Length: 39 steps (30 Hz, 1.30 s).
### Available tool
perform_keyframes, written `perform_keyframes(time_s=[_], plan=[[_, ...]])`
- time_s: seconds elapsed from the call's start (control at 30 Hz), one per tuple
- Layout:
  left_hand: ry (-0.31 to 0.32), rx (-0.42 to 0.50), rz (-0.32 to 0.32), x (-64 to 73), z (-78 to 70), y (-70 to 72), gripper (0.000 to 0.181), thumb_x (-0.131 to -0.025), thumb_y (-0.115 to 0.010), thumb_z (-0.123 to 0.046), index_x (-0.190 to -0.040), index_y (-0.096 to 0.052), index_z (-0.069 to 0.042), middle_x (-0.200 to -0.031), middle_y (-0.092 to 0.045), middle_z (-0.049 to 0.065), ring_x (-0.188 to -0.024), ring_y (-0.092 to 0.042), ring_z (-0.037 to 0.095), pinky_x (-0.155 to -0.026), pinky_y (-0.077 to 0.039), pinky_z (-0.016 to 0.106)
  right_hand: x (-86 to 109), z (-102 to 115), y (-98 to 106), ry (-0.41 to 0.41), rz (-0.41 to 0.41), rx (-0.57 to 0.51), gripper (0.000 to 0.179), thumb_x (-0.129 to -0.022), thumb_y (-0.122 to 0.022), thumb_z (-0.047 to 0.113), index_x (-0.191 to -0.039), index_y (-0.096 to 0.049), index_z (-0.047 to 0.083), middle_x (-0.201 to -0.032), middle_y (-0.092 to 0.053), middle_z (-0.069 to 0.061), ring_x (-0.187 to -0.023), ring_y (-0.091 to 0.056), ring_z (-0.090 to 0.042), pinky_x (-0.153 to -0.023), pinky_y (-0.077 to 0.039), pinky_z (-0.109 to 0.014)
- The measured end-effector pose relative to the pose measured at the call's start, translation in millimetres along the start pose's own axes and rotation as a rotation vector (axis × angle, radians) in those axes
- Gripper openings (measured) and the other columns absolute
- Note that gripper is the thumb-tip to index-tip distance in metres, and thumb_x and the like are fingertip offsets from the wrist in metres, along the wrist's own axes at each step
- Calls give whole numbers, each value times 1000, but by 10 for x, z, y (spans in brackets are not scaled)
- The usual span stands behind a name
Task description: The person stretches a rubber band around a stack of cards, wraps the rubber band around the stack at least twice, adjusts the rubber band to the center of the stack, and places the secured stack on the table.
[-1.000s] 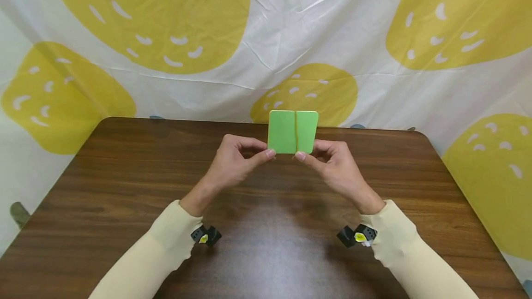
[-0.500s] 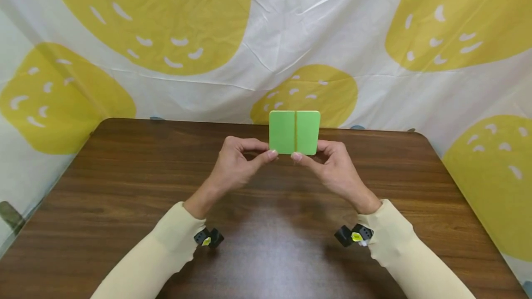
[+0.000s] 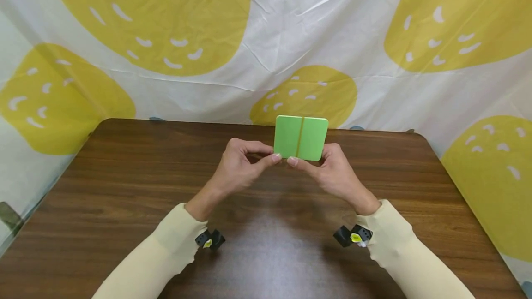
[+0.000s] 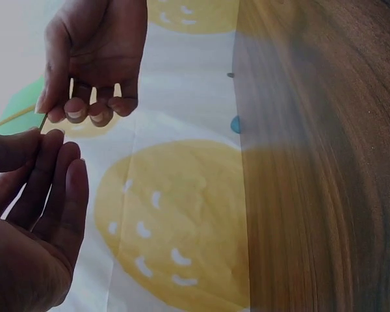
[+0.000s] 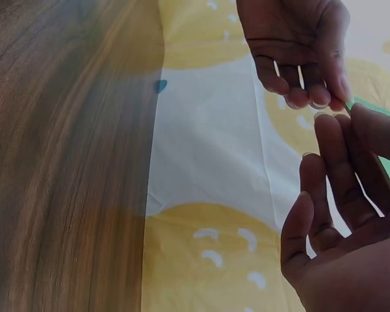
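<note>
Head view shows a round-cornered green card (image 3: 293, 137), ochre-striped.

The place looks like a small screened-off recording nook: white cloth (image 3: 282, 36) printed with large yellow fruit-like shapes hangs behind and along both sides of a dark wood-grain worktop (image 3: 145, 165) with rounded far corners, and the person wears black wrist cameras (image 3: 202, 238). Whether home, office or lab cannot be told.

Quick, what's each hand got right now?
Left hand: pinching the green square near its lower-left corner in the head view.
Right hand: pinching the same square, thumb at its bottom edge.
</note>
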<state>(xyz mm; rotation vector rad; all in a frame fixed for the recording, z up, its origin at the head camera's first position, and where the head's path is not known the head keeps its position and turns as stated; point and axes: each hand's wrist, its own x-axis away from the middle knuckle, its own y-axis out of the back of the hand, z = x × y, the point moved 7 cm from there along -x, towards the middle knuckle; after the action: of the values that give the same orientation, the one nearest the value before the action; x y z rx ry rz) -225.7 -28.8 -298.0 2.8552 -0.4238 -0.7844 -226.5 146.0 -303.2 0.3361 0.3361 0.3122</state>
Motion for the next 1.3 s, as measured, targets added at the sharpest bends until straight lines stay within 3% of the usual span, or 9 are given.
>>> perform_keyframes(time_s=[0.2, 0.3, 0.4, 0.53, 0.77, 0.97, 1.13, 1.3], plan=[[41, 13, 8, 12, 30, 28, 6, -87, -77, 0, -92, -79, 4, -84, -76, 12, -72, -71, 25, -64, -57, 27, 19, 9, 96, 42, -18, 93, 33, -81, -87, 13, -112, -75, 10, -103, -75, 1, -94, -69, -16, -82, -54, -30], [74, 25, 11, 20, 69, 63, 7, -88, -77, 0, -92, -79, 5, -83, -76, 12, -75, -73, 30, -66, -57, 28, 34, 94, 209, 187, -79, 248, 55, -71, -95, 15, -120, -71, 13, -105, -71, 3, -93, -64, -18, -83, -50, -31], [116, 36, 13, 31, 111, 100, 8, -89, -76, -1, -93, -79, 5, -83, -76, 13, -79, -74, 34, -68, -58, 27, 49, 200, 308, 361, -153, 421, 85, -60, -101, 14, -135, -60, 10, -113, -64, -4, -96, -58, -22, -84, -47, -31], [155, 46, 25, 48, 146, 134, 10, -89, -76, -1, -94, -78, 7, -84, -76, 14, -80, -74, 31, -70, -58, 27, 52, 294, 363, 496, -173, 506, 110, -52, -103, 14, -148, -48, 6, -128, -57, -14, -108, -54, -27, -90, -45, -29], [180, 65, 47, 64, 181, 144, 9, -90, -74, 2, -94, -77, 9, -84, -76, 16, -82, -73, 37, -70, -58, 25, 39, 344, 344, 536, -148, 549, 105, -53, -103, 16, -145, -53, 7, -133, -53, -15, -118, -50, -29, -98, -41, -40], [177, 46, 85, 72, 201, 124, 10, -91, -74, 0, -94, -77, 9, -85, -75, 19, -80, -73, 29, -69, -56, 25, 33, 340, 325, 532, -139, 553, 98, -55, -102, 11, -141, -55, 6, -131, -52, -17, -123, -48, -31, -100, -42, -43], [100, -106, 82, 61, 149, 143, 14, -86, -81, -7, -98, -77, 0, -84, -76, 8, -73, -71, 15, -68, -58, 31, 35, 323, 323, 536, -133, 551, 97, -54, -102, 10, -139, -56, 5, -130, -52, -17, -122, -49, -31, -100, -43, -44], [-42, -453, 46, 22, -13, 182, 64, -76, -92, -22, -131, -63, -8, -92, -75, -2, -83, -69, 16, -75, -56, 37, 29, 248, 300, 524, -130, 537, 95, -53, -103, 11, -137, -58, 4, -128, -54, -16, -121, -50, -30, -102, -42, -44]])
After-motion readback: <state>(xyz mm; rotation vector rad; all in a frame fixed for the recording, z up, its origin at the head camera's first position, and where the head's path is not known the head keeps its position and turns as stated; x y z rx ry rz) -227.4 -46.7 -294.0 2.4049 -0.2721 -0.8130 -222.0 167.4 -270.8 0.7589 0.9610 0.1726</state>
